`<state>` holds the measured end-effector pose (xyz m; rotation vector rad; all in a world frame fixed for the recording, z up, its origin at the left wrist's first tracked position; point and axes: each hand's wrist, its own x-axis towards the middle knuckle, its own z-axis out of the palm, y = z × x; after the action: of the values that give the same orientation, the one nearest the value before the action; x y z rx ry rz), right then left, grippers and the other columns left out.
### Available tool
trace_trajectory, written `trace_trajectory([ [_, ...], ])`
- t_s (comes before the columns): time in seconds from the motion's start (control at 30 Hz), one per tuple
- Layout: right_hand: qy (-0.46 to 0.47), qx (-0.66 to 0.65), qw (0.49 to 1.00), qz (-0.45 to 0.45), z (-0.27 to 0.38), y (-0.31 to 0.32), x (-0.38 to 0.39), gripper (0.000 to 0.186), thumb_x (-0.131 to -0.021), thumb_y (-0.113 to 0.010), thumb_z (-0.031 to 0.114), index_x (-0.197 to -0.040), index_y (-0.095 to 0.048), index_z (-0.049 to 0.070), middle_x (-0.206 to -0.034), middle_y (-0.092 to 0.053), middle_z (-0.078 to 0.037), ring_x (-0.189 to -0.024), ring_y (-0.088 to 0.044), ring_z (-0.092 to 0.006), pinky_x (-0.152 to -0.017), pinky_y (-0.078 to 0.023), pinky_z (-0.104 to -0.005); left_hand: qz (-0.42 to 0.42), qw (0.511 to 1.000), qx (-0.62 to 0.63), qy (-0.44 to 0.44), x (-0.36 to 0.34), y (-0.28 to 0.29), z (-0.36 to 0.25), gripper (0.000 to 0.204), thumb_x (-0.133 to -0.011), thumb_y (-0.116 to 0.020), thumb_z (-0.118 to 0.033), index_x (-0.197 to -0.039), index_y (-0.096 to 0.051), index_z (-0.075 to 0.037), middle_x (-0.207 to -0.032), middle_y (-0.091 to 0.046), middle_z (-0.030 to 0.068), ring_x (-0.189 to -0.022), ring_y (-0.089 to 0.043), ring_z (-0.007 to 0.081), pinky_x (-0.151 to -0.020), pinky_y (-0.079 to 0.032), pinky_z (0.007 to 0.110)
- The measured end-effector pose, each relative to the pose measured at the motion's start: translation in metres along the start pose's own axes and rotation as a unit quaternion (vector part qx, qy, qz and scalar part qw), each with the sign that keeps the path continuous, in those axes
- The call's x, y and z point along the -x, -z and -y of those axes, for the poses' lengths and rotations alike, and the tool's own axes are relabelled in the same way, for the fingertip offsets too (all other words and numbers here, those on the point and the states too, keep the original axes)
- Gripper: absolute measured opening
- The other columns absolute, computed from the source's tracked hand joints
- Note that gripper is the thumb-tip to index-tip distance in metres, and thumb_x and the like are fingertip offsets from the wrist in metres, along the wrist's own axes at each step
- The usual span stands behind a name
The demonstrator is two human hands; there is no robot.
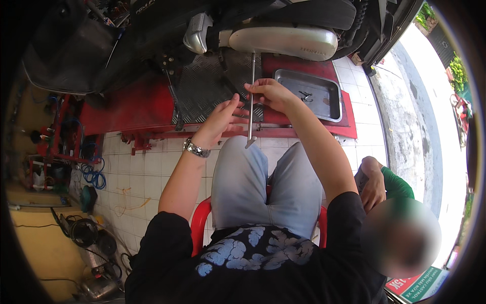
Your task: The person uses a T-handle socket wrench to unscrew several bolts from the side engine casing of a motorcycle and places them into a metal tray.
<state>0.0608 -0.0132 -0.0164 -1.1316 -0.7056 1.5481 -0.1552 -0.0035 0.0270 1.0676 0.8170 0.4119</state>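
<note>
One long metal rod (250, 126) runs from the silver casing's (283, 41) edge twd the L knee (235, 159), R hand (273, 93) w/ thumb & fingers curled round it, L hand (221, 117) gripping nothing, fingers spread just beside it (can't tell if touching), metal tray (324, 104) nearby.

Your right hand (272, 95) pinches a long metal bar (250, 114) whose far end meets the edge of the motorbike's silver cover (283, 41), your left hand (221, 117) spread beside it, while a grey tray (322, 112) holding small dark parts (306, 96) sits on the red platform (126, 114).
</note>
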Motion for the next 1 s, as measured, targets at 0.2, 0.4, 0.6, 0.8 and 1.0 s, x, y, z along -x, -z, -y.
trace_trajectory([
  [0.2, -0.005, 0.032, 0.999, -0.019, 0.005, 0.006, 0.006, 0.021, -0.090, -0.073, 0.019, -0.088, -0.058, 0.005, -0.081, -0.068, -0.007, -0.070, -0.064, -0.0120, -0.054, -0.043, -0.0194, 0.062, 0.954, -0.294, -0.015, -0.021, -0.021, -0.014, 0.043, -0.086, -0.077, -0.020, -0.112, -0.058, 0.008, -0.089, -0.067, 0.0078, -0.078, -0.068, 0.0131, -0.066, -0.057, 0.024],
  [0.4, 0.009, -0.010, 0.999, 0.034, 0.003, 0.015, 0.006, 0.021, -0.092, -0.070, 0.021, -0.095, -0.061, 0.002, -0.088, -0.070, -0.011, -0.077, -0.067, -0.0143, -0.064, -0.051, -0.0228, 0.126, 0.966, -0.222, 0.030, -0.035, -0.016, -0.011, 0.033, -0.088, -0.074, -0.017, -0.108, -0.061, 0.006, -0.090, -0.069, 0.0088, -0.084, -0.070, 0.0162, -0.071, -0.058, 0.024],
  [0.6, 0.032, -0.121, 0.988, 0.093, 0.011, 0.014, 0.007, 0.020, -0.096, -0.063, 0.018, -0.108, -0.064, 0.002, -0.102, -0.070, -0.010, -0.094, -0.068, -0.0165, -0.075, -0.056, -0.0258, 0.229, 0.966, -0.080, 0.091, -0.040, -0.002, -0.020, 0.035, -0.093, -0.068, -0.016, -0.118, -0.056, 0.004, -0.108, -0.067, 0.0144, -0.098, -0.070, 0.0208, -0.081, -0.058, 0.026],
  [0.8, -0.035, -0.017, 0.999, 0.027, 0.007, 0.024, -0.013, 0.020, -0.092, -0.070, 0.023, -0.097, -0.064, 0.005, -0.095, -0.069, -0.007, -0.092, -0.066, -0.0133, -0.075, -0.054, -0.0231, 0.225, 0.951, -0.142, 0.154, -0.041, -0.012, -0.036, 0.036, -0.096, -0.061, -0.013, -0.125, -0.049, 0.005, -0.117, -0.064, 0.0180, -0.105, -0.068, 0.0253, -0.088, -0.057, 0.031],
  [1.0, -0.047, 0.015, 0.998, -0.027, 0.020, 0.006, -0.006, 0.024, -0.091, -0.072, 0.024, -0.098, -0.063, 0.003, -0.097, -0.069, -0.009, -0.089, -0.066, -0.0147, -0.069, -0.050, -0.0220, 0.209, 0.966, -0.101, 0.114, -0.043, -0.015, -0.024, 0.035, -0.098, -0.057, -0.010, -0.127, -0.045, 0.005, -0.119, -0.062, 0.0193, -0.106, -0.067, 0.0280, -0.088, -0.058, 0.033],
])
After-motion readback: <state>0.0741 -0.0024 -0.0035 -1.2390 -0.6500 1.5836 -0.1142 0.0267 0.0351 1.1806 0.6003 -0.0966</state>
